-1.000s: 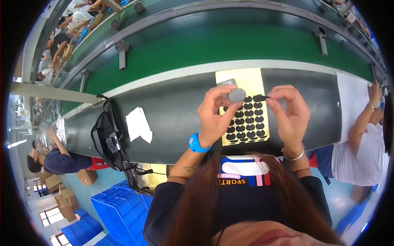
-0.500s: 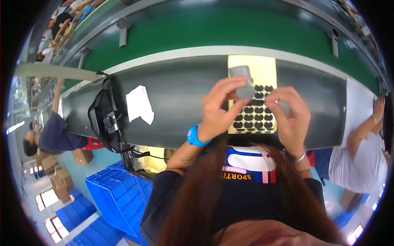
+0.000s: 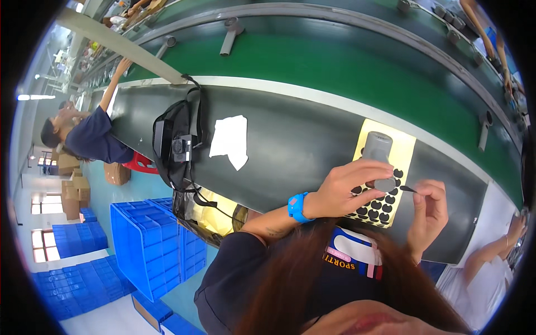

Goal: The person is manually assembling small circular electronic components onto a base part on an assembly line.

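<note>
My left hand (image 3: 352,187) is closed around a grey device (image 3: 379,146) with a thick cylindrical body and a round end face turned toward me. Its kind is unclear, as my fingers hide the middle. Just to the right, my right hand (image 3: 430,207) pinches a small black sticker (image 3: 408,189) between thumb and forefinger, apart from the device. Beneath both hands lies a yellow backing sheet (image 3: 406,146) with rows of round black stickers (image 3: 385,207), partly covered by my left hand and the device.
A white cloth or paper (image 3: 230,140) and a black bag (image 3: 174,142) with straps lie left on the dark worktable (image 3: 290,139). Beyond runs a green conveyor (image 3: 312,61) carrying grey devices (image 3: 230,36). Blue crates (image 3: 148,240) stand left below. Co-workers (image 3: 95,131) sit on both sides.
The black sticker is now held up off the sheet in my right hand. My left hand still holds the grey device. The whole view has turned, so the table appears tilted and further right.
</note>
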Demonstrator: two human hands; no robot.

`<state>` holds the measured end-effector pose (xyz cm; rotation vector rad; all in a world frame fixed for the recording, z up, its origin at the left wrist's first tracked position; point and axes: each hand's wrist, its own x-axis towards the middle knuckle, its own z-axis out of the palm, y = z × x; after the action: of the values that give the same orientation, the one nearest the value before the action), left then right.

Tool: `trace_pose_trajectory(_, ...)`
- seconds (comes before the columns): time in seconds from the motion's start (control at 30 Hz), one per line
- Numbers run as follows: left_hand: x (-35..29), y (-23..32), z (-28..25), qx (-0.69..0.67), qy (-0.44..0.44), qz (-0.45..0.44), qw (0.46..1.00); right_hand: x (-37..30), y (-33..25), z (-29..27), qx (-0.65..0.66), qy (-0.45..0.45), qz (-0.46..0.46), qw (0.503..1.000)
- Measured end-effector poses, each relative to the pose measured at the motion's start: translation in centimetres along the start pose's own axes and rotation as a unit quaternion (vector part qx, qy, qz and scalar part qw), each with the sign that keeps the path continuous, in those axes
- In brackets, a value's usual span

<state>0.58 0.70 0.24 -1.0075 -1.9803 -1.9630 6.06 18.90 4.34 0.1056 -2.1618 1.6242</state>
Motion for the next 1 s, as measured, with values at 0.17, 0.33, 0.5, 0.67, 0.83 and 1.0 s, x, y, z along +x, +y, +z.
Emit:
trace_pose_trajectory(0.17,0.4,-1.0,1.1,-0.012,-0.047,-0.03,0.998,0.0,0.0,-0.6,0.005,0.01,0.027,1.0)
trace_pose_trajectory(0.33,0.3,-0.5,1.0,-0.075,-0.03,-0.124,0.989,0.5,-0.4,0.3,0.117,0.011,0.099,0.988)
trace_pose_trajectory(0.5,0.2,-0.6,1.4,-0.125,-0.006,-0.157,0.98,0.0,1.1,0.1,0.13,-0.026,0.072,0.988)
trace_pose_trajectory(0.67,0.1,-0.6,1.0,-0.243,-0.065,-0.215,0.944,-0.4,1.2,0.1,0.152,-0.032,0.102,0.982)
trace_pose_trajectory(0.83,0.1,-0.6,0.5,-0.291,-0.077,-0.248,0.921,-0.6,1.2,0.2,0.168,-0.035,0.114,0.979)
trace_pose_trajectory(1.0,0.2,-1.0,0.5,-0.281,-0.078,-0.247,0.924,-0.4,1.2,0.2,0.177,-0.034,0.122,0.976)
